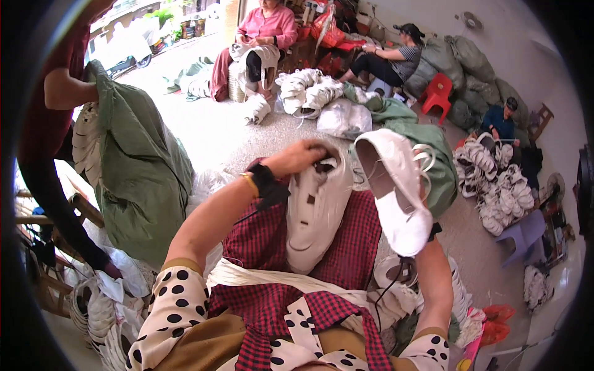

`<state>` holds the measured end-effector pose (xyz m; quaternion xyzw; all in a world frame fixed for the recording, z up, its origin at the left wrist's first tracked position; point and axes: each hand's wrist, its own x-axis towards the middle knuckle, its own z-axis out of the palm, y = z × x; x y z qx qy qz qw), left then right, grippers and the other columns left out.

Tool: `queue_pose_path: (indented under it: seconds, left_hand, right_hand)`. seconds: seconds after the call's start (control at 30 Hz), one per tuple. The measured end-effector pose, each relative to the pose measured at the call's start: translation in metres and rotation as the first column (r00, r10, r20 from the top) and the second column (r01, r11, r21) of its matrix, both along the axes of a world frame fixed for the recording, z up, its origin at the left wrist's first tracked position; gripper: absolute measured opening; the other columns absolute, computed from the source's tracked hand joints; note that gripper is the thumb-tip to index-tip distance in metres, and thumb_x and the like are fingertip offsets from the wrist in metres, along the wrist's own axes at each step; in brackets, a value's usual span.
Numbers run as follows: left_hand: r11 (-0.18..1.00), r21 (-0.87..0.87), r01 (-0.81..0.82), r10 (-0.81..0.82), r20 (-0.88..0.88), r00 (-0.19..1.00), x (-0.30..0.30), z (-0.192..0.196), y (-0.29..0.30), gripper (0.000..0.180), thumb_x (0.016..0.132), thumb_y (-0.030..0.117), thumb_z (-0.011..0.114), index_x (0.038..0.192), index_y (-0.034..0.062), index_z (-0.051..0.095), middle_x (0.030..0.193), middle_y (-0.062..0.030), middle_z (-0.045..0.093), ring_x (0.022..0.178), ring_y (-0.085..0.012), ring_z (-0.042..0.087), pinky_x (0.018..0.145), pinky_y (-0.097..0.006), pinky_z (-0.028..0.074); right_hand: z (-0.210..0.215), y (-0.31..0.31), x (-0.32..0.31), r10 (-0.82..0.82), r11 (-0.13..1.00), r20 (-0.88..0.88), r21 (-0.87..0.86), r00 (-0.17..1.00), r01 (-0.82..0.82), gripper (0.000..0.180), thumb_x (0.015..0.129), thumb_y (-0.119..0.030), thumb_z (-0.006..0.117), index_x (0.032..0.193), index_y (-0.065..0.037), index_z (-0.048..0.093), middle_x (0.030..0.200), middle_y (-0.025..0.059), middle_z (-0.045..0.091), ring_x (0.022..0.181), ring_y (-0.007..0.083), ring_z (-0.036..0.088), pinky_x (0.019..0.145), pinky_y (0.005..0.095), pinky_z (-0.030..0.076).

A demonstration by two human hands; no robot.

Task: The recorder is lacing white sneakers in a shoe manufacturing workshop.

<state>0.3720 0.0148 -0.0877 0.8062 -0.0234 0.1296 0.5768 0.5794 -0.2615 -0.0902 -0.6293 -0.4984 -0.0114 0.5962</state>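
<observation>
My left hand (302, 158) is closed over the collar of a white shoe (317, 213), which rests toe down on my red-and-black checked apron (247, 250). In my right hand (424, 190) is a second white shoe (403, 216), raised with its opening and grey insole facing me. Most of the right hand is hidden behind that shoe. A loose lace loop (425, 159) stands out from the shoe's side. Across my lap lies a bundle of white laces (272, 278).
At left, a person holds a big green sack (133, 167) of white shoe pieces. Shoe piles (309, 91) lie ahead and at right (495, 179), with people seated near them. A red chair (437, 96), a purple chair (521, 235) and stuffed sacks (440, 62) stand at right.
</observation>
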Motion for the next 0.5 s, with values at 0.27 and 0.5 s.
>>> queue_pose_path:
  seconds: [0.27, 0.5]
  left_hand:
    - [0.937, -0.262, -0.232, 0.321, 0.382, 0.867, -0.118, 0.025, 0.132, 0.041, 0.101, 0.028, 0.044, 0.129, 0.0003, 0.055, 0.119, -0.0123, 0.066, 0.108, -0.023, 0.065, 0.096, -0.037, 0.054]
    - [0.812, -0.533, -0.237, 0.376, 0.166, 0.912, -0.143, 0.033, 0.093, 0.042, 0.1, 0.028, 0.042, 0.129, 0.0001, 0.054, 0.114, -0.011, 0.068, 0.098, -0.0208, 0.069, 0.089, -0.037, 0.058]
  right_hand:
    - [0.002, -0.008, -0.001, 0.148, 0.981, -0.583, 0.187, 0.799, -0.046, 0.05, 0.104, -0.048, 0.048, 0.128, -0.005, 0.059, 0.106, 0.0014, 0.067, 0.093, 0.009, 0.062, 0.083, 0.0269, 0.053]
    - [0.032, 0.076, -0.04, 0.051, 0.985, 0.133, -0.172, 0.99, -0.028, 0.039, 0.092, -0.036, 0.071, 0.079, 0.0, 0.066, 0.063, -0.0009, 0.054, 0.061, 0.0068, 0.044, 0.054, 0.0294, 0.04]
